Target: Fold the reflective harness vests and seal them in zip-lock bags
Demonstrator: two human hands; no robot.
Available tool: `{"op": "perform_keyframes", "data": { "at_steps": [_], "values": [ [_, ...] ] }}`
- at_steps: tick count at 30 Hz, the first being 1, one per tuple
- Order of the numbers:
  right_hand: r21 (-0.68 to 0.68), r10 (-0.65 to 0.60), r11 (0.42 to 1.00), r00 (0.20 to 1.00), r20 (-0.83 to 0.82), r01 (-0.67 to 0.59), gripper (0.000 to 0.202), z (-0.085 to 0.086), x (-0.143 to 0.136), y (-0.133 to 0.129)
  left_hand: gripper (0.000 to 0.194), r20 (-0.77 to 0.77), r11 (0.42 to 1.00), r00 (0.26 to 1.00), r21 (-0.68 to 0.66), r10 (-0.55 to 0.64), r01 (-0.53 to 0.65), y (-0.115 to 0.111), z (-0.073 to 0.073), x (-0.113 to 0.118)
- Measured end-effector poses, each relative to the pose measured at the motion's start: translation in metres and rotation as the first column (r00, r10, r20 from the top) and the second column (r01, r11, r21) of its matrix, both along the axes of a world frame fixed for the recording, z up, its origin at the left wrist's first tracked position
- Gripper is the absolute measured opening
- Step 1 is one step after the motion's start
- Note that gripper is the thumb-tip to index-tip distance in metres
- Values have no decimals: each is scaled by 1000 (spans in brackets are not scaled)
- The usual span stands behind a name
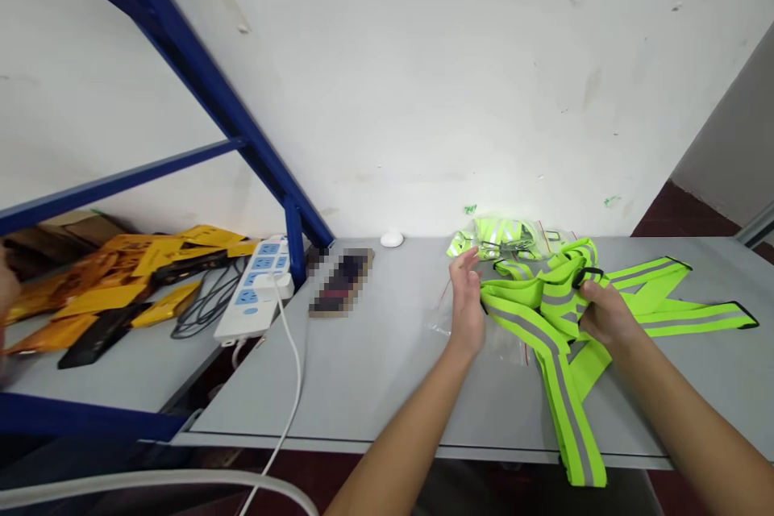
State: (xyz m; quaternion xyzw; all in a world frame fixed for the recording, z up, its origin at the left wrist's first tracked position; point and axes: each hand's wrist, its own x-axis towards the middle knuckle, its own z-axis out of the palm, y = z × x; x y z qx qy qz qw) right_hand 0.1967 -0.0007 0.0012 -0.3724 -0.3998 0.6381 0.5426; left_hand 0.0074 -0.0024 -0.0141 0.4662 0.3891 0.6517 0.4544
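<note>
A neon-yellow reflective vest harness (562, 355) with grey stripes and black edging lies in a loose tangle on the grey table. One strap hangs over the table's front edge, and others spread to the right. My right hand (608, 314) is closed around gathered straps near a black buckle. At the bundle's left side my left hand (467, 302) is raised, its fingers stretched out and its palm turned to the straps. Beneath the harness a clear plastic bag (511, 348) with a red seal line partly shows. Behind, packed neon-yellow straps in clear bags (505, 232) rest against the wall.
A white power strip (251, 298) with a plugged-in white cable lies left, beside a blue metal frame (242, 137). A blurred-out phone-like object (343, 282) and a small white rounded object (392, 239) sit mid-table. Yellow packets (163, 258) cover the left shelf.
</note>
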Motion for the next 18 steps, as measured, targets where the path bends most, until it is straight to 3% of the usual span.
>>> {"op": "perform_keyframes", "data": {
  "at_steps": [1,3,5,9,13,16,18],
  "values": [
    [3,11,1000,1000,15,-12,49,1,1,0,51,46,992,992,-41,-115,117,0,3,-2],
    [5,-17,1000,999,41,17,49,1,2,2,53,113,920,931,-149,-347,361,-1,8,-7],
    [12,-86,996,994,64,86,48,1,4,6,47,104,850,877,-217,-468,479,-1,10,-12],
    [81,-237,971,947,218,225,46,4,3,10,41,-40,895,909,-202,-414,398,1,11,-15],
    [270,-422,905,782,458,330,40,9,-17,5,40,-49,946,957,-175,-285,272,0,9,-4],
    [363,-493,865,723,484,347,35,10,-30,1,33,-87,956,956,-111,-280,270,-6,5,12],
    [378,-500,860,715,489,343,32,9,-35,0,22,-200,966,945,-44,-259,255,-9,2,21]
  ]
}}
